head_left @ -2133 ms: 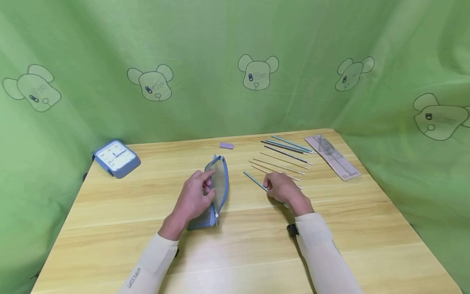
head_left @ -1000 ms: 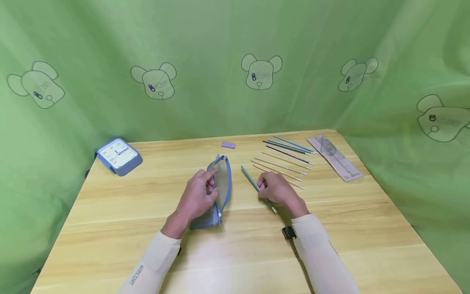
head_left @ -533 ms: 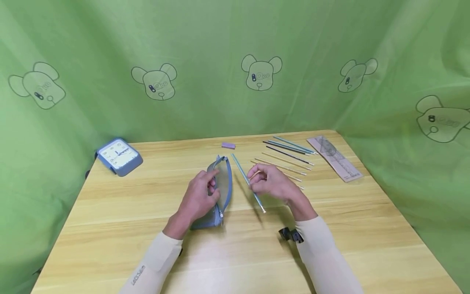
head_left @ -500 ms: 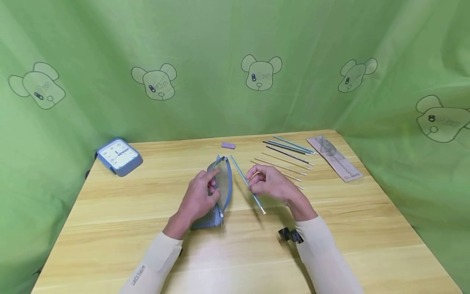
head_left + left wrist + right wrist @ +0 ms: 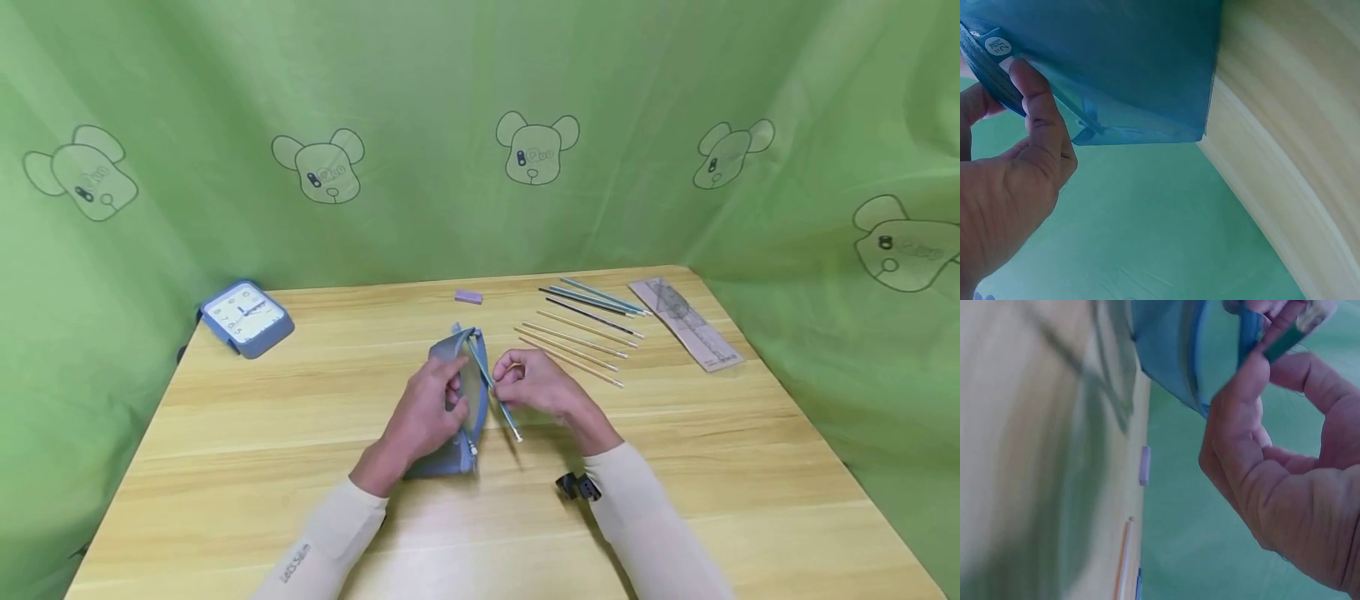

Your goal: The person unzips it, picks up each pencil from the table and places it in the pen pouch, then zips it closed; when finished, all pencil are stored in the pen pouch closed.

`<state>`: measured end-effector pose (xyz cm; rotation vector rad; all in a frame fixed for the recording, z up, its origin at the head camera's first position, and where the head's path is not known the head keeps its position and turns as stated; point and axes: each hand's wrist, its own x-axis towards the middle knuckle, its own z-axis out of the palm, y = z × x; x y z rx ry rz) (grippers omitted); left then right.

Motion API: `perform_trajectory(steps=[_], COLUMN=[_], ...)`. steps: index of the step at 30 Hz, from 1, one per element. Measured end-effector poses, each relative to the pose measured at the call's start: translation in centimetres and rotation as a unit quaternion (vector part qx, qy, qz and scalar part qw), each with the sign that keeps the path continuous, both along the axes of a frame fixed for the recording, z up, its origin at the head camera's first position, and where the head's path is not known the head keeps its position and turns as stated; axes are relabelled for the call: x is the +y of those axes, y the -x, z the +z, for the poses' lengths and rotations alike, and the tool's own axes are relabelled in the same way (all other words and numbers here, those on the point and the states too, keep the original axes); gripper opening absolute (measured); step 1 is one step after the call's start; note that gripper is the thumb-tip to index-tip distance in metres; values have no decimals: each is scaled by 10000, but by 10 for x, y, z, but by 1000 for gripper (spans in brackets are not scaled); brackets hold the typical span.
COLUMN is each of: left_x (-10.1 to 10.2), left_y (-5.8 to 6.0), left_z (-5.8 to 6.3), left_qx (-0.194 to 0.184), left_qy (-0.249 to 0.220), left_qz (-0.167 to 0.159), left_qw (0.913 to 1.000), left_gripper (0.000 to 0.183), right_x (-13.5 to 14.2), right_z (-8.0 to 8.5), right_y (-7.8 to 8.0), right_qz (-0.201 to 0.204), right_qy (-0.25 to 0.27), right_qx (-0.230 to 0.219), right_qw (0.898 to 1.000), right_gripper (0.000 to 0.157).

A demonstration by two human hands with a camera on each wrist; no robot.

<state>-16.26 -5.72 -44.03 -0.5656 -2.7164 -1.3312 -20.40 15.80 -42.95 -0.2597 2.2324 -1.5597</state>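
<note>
One teal pencil [image 5: 507, 416] slants into line with the open mouth of the blue pouch [image 5: 442, 458], pale end toward the near side, far end over or inside the opening; how deep, I can't tell. The right hand [image 5: 536, 385] pinches it between thumb and fingertips, while the left hand [image 5: 426, 408] grips the pouch's left rim. See-through walls on that pouch, its zipped edges parted into a slim, curved gap, the zip pull [image 5: 473, 450] at the near end. Tight by the right rim, with the right fingers just beside it! Wider room on the wooden table [image 5: 225, 467] to the left, out to the blue clock [image 5: 247, 318] at the far corner. Over right, tan pencils [image 5: 574, 340] fan out, then the ruler set [image 5: 686, 323] near the right edge; the purple eraser [image 5: 468, 297] lies near the far edge.
</note>
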Motion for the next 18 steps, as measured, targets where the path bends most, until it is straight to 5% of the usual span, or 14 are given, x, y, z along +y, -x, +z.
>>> perform_trajectory(steps=[18], left_x=[14], left_y=[-5], left_z=[-6], left_qx=[143], left_qy=[-221], left_qz=[454], left_qw=[9986], left_gripper=[55], right_x=[-32], right_z=[-10], right_y=[-11], right_qz=[-918], right_qy=[-675], right_qx=[477], right_qw=[9923], right_gripper=[11])
